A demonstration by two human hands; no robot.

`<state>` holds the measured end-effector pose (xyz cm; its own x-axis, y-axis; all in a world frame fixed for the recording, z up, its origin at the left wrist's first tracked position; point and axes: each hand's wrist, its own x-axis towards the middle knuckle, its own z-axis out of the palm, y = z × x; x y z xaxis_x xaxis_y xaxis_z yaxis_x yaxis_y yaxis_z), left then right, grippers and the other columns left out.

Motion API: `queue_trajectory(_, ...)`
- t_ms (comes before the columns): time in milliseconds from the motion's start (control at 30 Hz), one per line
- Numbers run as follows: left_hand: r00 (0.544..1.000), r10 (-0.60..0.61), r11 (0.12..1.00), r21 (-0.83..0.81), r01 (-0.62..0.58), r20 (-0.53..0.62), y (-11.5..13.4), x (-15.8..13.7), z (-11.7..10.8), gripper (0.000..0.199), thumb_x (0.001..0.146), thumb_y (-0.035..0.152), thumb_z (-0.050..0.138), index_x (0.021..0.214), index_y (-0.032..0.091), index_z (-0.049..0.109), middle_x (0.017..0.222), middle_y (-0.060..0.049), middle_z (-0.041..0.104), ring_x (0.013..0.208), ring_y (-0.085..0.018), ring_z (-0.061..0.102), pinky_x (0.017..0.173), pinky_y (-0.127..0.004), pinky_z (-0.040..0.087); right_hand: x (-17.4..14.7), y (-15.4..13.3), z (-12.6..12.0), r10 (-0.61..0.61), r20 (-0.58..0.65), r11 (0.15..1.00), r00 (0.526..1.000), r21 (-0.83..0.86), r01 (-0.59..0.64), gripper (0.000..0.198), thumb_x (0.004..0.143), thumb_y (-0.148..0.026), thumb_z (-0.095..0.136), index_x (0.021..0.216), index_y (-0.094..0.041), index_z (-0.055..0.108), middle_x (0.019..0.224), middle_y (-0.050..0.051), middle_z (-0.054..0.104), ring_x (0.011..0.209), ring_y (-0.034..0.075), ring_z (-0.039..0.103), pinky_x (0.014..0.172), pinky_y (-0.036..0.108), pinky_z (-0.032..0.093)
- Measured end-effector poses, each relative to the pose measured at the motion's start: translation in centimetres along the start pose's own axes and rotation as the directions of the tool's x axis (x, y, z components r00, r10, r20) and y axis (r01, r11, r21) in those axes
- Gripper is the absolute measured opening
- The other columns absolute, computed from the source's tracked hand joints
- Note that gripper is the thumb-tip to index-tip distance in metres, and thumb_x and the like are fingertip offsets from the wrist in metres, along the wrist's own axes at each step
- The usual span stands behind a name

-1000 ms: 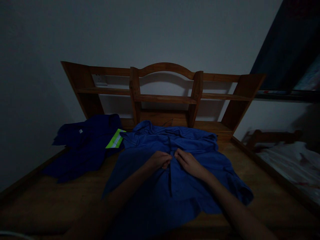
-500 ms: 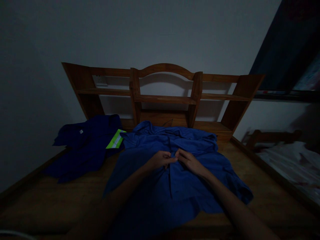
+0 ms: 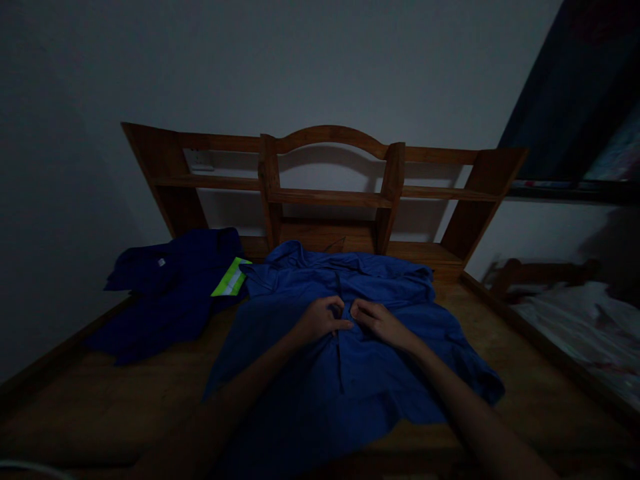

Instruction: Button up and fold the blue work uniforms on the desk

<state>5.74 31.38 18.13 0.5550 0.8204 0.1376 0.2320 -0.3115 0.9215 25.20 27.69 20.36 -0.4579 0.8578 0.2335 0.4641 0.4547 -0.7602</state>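
A blue shirt [image 3: 300,373] lies spread on the wooden desk, its collar end toward the shelf. A dark front opening runs down its middle. At that opening my left hand [image 3: 323,317] has its fingers curled on the cloth edge, thumb stretched toward the right. My right hand [image 3: 377,321] pinches the cloth just across the opening, fingertips pressed together. A small gap separates the two hands. Any button between the fingers is too small and dark to make out.
Left of the shirt lies a crumpled dark blue garment [image 3: 170,300] with a yellow-green reflective strip [image 3: 231,279]. A wooden shelf unit [image 3: 330,199] stands along the desk's back edge. White bedding or plastic [image 3: 585,320] lies beyond the desk's raised right edge. The room is dim.
My left thumb and forefinger have parted a little, and the hands have drawn slightly away from each other. The shirt stays in place.
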Motion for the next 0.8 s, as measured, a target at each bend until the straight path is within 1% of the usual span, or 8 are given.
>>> queue_trajectory(67,0.998,-0.023,1.0,0.001,0.023,-0.052,-0.4,0.2,-0.1,0.041,0.061,0.045,0.073,0.086,0.016,0.058,0.059,0.005,0.056,0.048,-0.011,0.054,0.047,-0.02,0.037,-0.1,-0.3,-0.1,-0.013,-0.035,0.994,0.999,-0.109,0.009,0.031,0.093,-0.043,0.037,0.081,-0.019,0.052,0.067,-0.003,0.049,0.06,0.01,0.046,0.056,0.02,0.032)
queue_trajectory(200,0.997,-0.046,0.997,-0.059,0.043,-0.064,-1.7,1.1,-0.2,0.032,0.064,0.042,0.069,0.078,0.016,0.057,0.066,0.003,0.057,0.046,-0.009,0.051,0.046,-0.02,0.036,-0.3,-0.5,-0.3,-0.047,-0.166,0.932,0.985,-0.361,-0.016,0.031,0.092,-0.046,0.037,0.079,-0.02,0.051,0.062,-0.003,0.05,0.056,0.011,0.05,0.055,0.022,0.03)
queue_trajectory(333,0.991,-0.083,0.993,-0.092,0.074,-0.101,-2.9,1.9,-0.3,0.02,0.068,0.033,0.062,0.071,0.018,0.05,0.049,0.007,0.047,0.039,-0.008,0.042,0.043,-0.02,0.03,-0.5,-1.0,-1.1,-0.079,-0.245,0.898,0.966,-0.438,-0.037,0.028,0.094,-0.042,0.035,0.083,-0.021,0.05,0.067,-0.001,0.055,0.059,0.013,0.053,0.058,0.023,0.033)
queue_trajectory(433,0.984,-0.11,0.993,-0.06,0.102,-0.143,-3.3,2.1,-0.1,0.013,0.072,0.03,0.053,0.07,0.019,0.047,0.044,0.009,0.04,0.038,-0.009,0.038,0.042,-0.02,0.028,-1.8,-2.8,-1.2,-0.142,-0.245,0.874,0.959,-0.486,0.005,0.02,0.093,-0.037,0.039,0.092,-0.02,0.051,0.081,0.003,0.06,0.072,0.015,0.057,0.066,0.025,0.037)
queue_trajectory(567,0.961,-0.059,0.989,0.113,0.092,-0.269,-3.1,2.0,0.1,0.011,0.074,0.028,0.049,0.069,0.017,0.049,0.054,0.006,0.045,0.05,-0.01,0.045,0.05,-0.02,0.032,-5.5,-5.8,1.2,-0.18,-0.106,0.892,0.978,-0.437,0.117,0.017,0.087,-0.031,0.052,0.102,-0.023,0.053,0.099,0.003,0.059,0.093,0.016,0.055,0.081,0.025,0.04)
queue_trajectory(633,0.956,-0.042,0.981,0.168,0.094,-0.29,-2.6,1.7,0.0,0.011,0.073,0.027,0.051,0.07,0.016,0.052,0.059,0.004,0.049,0.057,-0.012,0.05,0.055,-0.021,0.035,-7.3,-6.4,3.1,-0.146,-0.068,0.91,0.987,-0.401,0.107,0.024,0.083,-0.028,0.057,0.107,-0.025,0.053,0.104,0.002,0.057,0.098,0.016,0.054,0.084,0.024,0.04)
queue_trajectory(733,0.948,0.0,0.965,0.248,0.083,-0.319,-0.6,0.3,-0.4,0.012,0.072,0.023,0.054,0.082,0.016,0.056,0.069,0.001,0.055,0.068,-0.015,0.054,0.065,-0.024,0.039,-9.0,-6.0,5.5,-0.088,-0.139,0.906,0.986,-0.423,0.022,0.029,0.081,-0.023,0.06,0.109,-0.024,0.054,0.107,0.003,0.055,0.103,0.018,0.051,0.088,0.026,0.04)
queue_trajectory(800,0.932,0.119,0.924,0.382,0.021,-0.341,1.2,-1.5,-0.4,0.018,0.073,0.02,0.053,0.091,0.018,0.056,0.081,-0.002,0.057,0.076,-0.016,0.055,0.073,-0.026,0.041,-9.3,-5.5,6.2,-0.067,-0.18,0.895,0.981,-0.446,-0.021,0.024,0.082,-0.021,0.058,0.106,-0.023,0.056,0.105,0.004,0.055,0.101,0.018,0.052,0.088,0.027,0.04)
